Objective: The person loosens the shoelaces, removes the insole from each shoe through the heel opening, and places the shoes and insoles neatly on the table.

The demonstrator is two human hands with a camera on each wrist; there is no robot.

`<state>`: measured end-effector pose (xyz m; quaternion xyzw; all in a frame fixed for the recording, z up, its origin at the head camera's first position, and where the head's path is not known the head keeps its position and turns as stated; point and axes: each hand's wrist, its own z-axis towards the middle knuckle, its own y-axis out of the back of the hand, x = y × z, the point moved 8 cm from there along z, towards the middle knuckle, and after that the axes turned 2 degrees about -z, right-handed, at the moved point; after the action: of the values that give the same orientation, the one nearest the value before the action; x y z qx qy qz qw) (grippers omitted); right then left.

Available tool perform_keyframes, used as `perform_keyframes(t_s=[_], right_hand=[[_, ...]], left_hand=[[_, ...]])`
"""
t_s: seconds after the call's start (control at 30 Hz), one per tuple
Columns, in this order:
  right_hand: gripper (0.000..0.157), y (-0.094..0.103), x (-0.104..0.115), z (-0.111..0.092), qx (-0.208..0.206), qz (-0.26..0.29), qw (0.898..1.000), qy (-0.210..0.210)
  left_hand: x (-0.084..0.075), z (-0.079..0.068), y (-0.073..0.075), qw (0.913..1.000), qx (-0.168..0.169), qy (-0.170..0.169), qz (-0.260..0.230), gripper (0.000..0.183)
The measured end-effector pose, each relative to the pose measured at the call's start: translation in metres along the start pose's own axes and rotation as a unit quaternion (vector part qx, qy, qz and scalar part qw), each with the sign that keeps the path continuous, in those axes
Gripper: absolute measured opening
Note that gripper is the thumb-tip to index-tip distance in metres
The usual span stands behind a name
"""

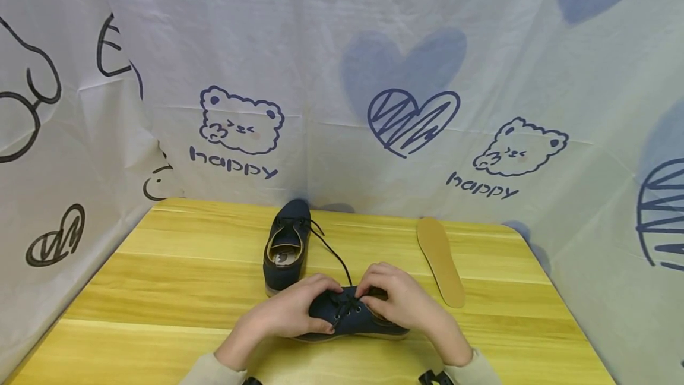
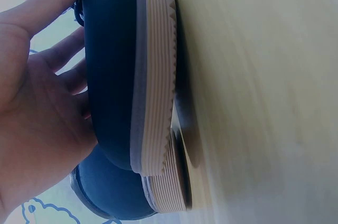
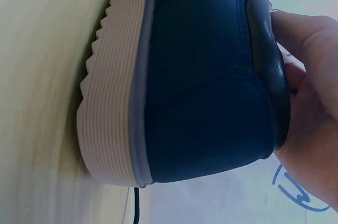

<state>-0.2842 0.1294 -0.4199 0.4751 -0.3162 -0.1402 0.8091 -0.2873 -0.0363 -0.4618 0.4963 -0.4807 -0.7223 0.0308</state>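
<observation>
A dark blue lace-up shoe (image 1: 347, 327) lies sideways at the near middle of the table, toe to the left. My left hand (image 1: 291, 311) holds it over the toe, thumb on the near side and fingers on the far side. In the left wrist view the toe and ribbed beige sole (image 2: 158, 71) show beside the palm. My right hand (image 1: 398, 296) is over the shoe's opening, thumb and forefinger pinching at the black shoelace (image 1: 348, 303); the fingertips partly hide the lace. The heel (image 3: 211, 123) fills the right wrist view.
A matching shoe (image 1: 285, 245) stands behind and left, toe toward the back, its lace trailing to the right. A tan insole (image 1: 440, 263) lies flat on the wooden table (image 1: 176, 278) at the right. A printed white cloth (image 1: 320, 64) hangs behind and at both sides.
</observation>
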Motion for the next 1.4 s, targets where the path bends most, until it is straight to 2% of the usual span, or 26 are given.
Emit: perform_keyframes(t_s=[0.27, 0.57, 0.7, 0.8, 0.97, 1.13, 1.27, 1.4], right_hand=[[0.014, 0.008, 0.000, -0.001, -0.029, -0.007, 1.000, 0.005], [0.016, 0.020, -0.010, -0.004, -0.052, 0.007, 0.998, -0.025], [0.019, 0.027, -0.014, -0.005, -0.081, 0.013, 0.996, -0.041], [0.018, 0.034, -0.017, -0.005, -0.119, 0.015, 0.991, -0.055], [0.012, 0.039, -0.033, -0.007, -0.167, 0.042, 0.977, -0.124], [0.009, 0.031, -0.057, -0.007, -0.175, 0.090, 0.957, -0.213], [0.011, 0.024, -0.078, -0.004, -0.155, 0.121, 0.944, -0.264], [0.012, 0.015, -0.094, -0.001, -0.108, 0.125, 0.944, -0.285]], left_hand=[[0.000, 0.000, 0.000, 1.0000, 0.000, 0.002, 0.005, 0.060], [-0.001, -0.001, 0.000, 1.0000, -0.002, 0.000, 0.005, 0.061], [-0.001, -0.002, -0.001, 1.0000, 0.000, 0.002, 0.002, 0.061], [0.001, -0.001, -0.002, 1.0000, 0.002, 0.005, 0.002, 0.061], [0.002, 0.000, -0.002, 1.0000, 0.003, 0.007, 0.001, 0.061], [0.001, 0.001, -0.003, 1.0000, 0.001, 0.001, 0.002, 0.060], [0.003, 0.002, -0.003, 0.9999, 0.004, 0.009, 0.003, 0.060], [0.004, 0.002, -0.003, 0.9999, 0.004, 0.010, 0.004, 0.060]])
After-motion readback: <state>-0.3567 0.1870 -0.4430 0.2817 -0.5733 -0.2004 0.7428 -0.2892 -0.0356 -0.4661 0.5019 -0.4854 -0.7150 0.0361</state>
